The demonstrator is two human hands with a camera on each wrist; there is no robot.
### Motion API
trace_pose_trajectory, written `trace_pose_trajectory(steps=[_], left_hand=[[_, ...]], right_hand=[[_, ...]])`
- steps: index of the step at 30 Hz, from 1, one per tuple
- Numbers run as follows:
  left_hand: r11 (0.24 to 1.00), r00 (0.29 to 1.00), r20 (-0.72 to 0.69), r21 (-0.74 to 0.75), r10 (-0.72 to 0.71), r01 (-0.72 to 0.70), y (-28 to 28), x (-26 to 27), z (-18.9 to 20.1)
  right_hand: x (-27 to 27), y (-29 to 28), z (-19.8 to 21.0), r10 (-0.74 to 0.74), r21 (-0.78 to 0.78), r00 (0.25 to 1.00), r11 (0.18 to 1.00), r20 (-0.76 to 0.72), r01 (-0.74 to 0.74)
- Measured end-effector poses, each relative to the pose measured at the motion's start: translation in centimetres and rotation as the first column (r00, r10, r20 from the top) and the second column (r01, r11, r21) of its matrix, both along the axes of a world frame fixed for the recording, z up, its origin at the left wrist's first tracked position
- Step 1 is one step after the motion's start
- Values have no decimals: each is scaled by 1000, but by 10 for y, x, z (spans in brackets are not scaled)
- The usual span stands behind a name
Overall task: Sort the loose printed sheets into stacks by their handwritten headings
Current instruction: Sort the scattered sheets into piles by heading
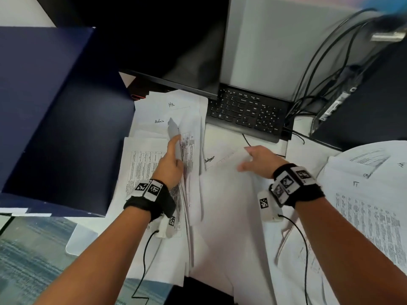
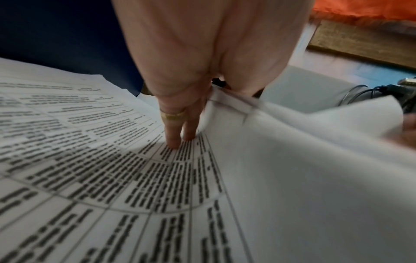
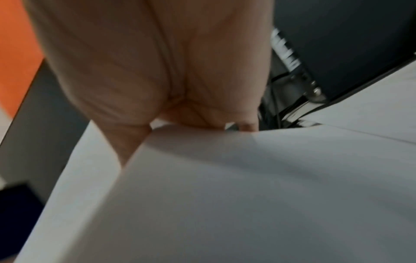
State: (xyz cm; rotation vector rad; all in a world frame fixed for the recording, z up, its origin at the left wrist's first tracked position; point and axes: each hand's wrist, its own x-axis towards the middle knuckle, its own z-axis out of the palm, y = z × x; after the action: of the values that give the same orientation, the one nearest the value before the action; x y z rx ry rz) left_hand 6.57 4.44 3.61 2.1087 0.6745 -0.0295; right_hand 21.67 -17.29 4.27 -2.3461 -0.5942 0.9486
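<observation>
Loose white printed sheets cover the desk. A left pile (image 1: 154, 164) shows printed tables, and sheets beyond it bear the handwritten headings "Admin" (image 1: 159, 121) and "HR" (image 1: 171, 104). My left hand (image 1: 174, 155) grips the lifted edge of a few sheets (image 1: 193, 172), thumb lying along them. Two of its straight fingers (image 2: 175, 138) press on the printed table sheet (image 2: 90, 160) below. My right hand (image 1: 255, 159) pinches the top edge of a blank-backed sheet (image 1: 224, 194) raised over the middle, its fingertips (image 3: 247, 126) curling over the edge. Under it lies a sheet with a handwritten heading (image 1: 209, 160).
A stack at the right (image 1: 363, 205) carries the heading "IT" among others. A black keyboard (image 1: 248, 113) and a monitor (image 1: 198, 51) stand behind the papers. A dark blue box (image 1: 55, 117) borders the left pile. A computer tower (image 1: 370, 95) with cables (image 1: 319, 73) stands at the back right.
</observation>
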Motion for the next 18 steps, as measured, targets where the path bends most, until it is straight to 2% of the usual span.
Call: trace_pose_trajectory(steps=[2, 4, 7, 9, 12, 14, 18], left_hand=[[1000, 1000, 19, -5, 9, -9, -4, -1, -2], [999, 999, -4, -18, -32, 32, -9, -2, -7], [987, 980, -111, -32, -162, 160, -20, -2, -10], [983, 979, -112, -90, -172, 162, -24, -2, -6], [954, 1000, 25, -298, 11, -3, -25, 3, 8], [924, 983, 161, -382, 90, -22, -31, 8, 28], [940, 911, 383, -341, 154, -16, -44, 17, 61]], right_hand=[[6, -13, 17, -193, 230, 980, 953, -45, 198], [8, -16, 37, -349, 447, 931, 819, -107, 359], [12, -13, 68, -497, 671, 862, 605, -104, 430], [12, -10, 87, -544, 765, 830, 482, -120, 426], [13, -9, 107, -556, 844, 822, 376, -124, 382], [13, -8, 115, -583, 865, 803, 335, -121, 374], [14, -5, 123, -604, 891, 785, 271, -137, 364]])
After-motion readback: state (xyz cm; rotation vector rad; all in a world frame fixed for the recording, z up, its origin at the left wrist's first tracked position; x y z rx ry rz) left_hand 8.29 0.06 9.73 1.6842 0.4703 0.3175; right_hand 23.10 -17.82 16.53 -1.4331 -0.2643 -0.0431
